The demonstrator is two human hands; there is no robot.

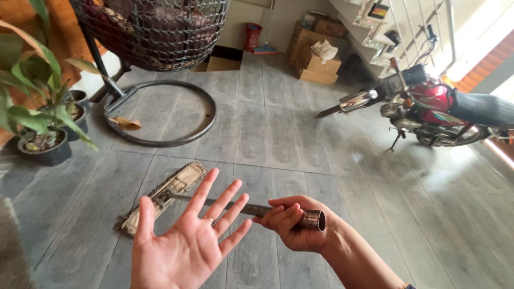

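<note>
We have the right hand wrapped around the top end of the metal mop handle, fingers clamped on it. Left hand is off the handle, palm up, fingers spread, holding nothing. Flat dust mop head sits on the grey tiled floor ahead of us. Floor looks mostly unswept: a dry leaf lies by the swing chair's ring base.
</note>
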